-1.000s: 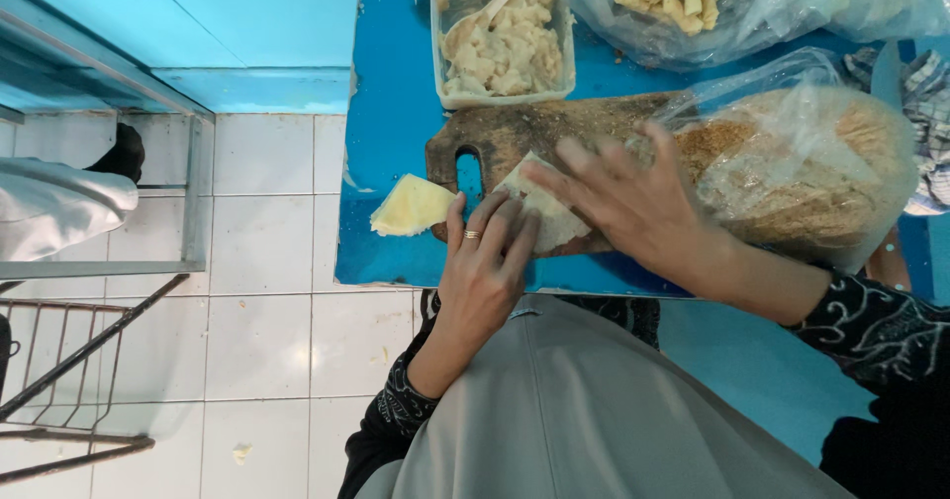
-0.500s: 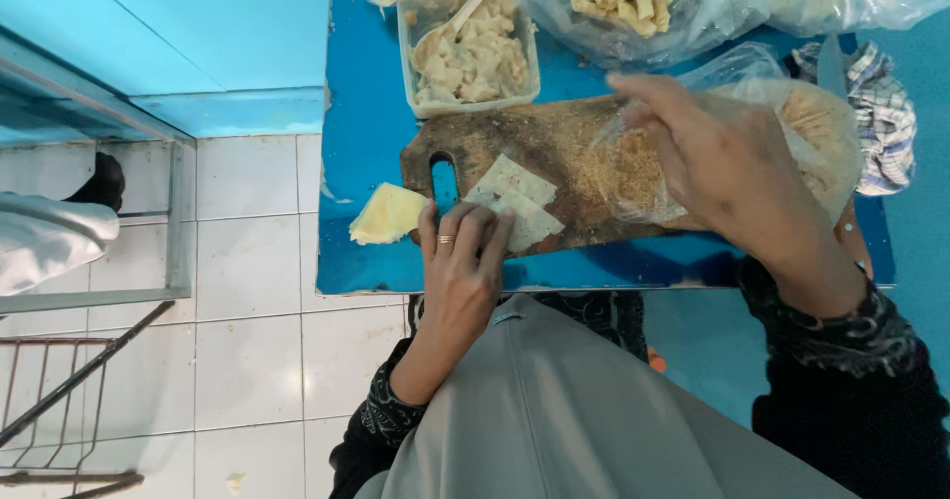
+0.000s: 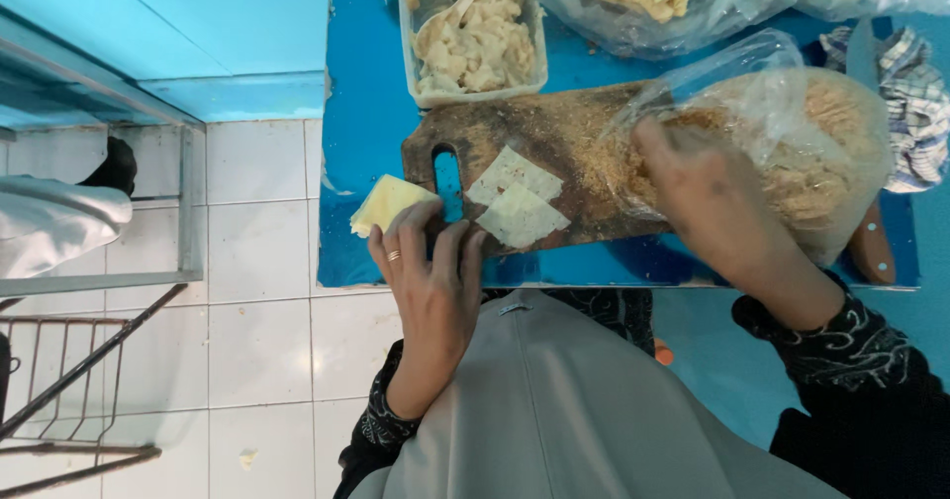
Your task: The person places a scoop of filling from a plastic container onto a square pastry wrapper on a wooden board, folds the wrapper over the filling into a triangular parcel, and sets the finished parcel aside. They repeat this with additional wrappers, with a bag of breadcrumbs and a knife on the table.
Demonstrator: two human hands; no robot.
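Blue table (image 3: 376, 143) over white tiles; I see a wooden board (image 3: 554, 133) bearing two pale wrappers (image 3: 517, 202). My left hand (image 3: 430, 281) rests flat and unclenched at the board's near edge, wrappers just beyond its fingertips. My right hand (image 3: 708, 202) reaches into the crumb bag (image 3: 821, 153), grip hidden.

Clear plastic bag of tan crumbs (image 3: 821, 153) lying at board's right end; clear bag of pale sticks (image 3: 643, 0) and rectangular translucent tub (image 3: 475, 39) sitting behind.
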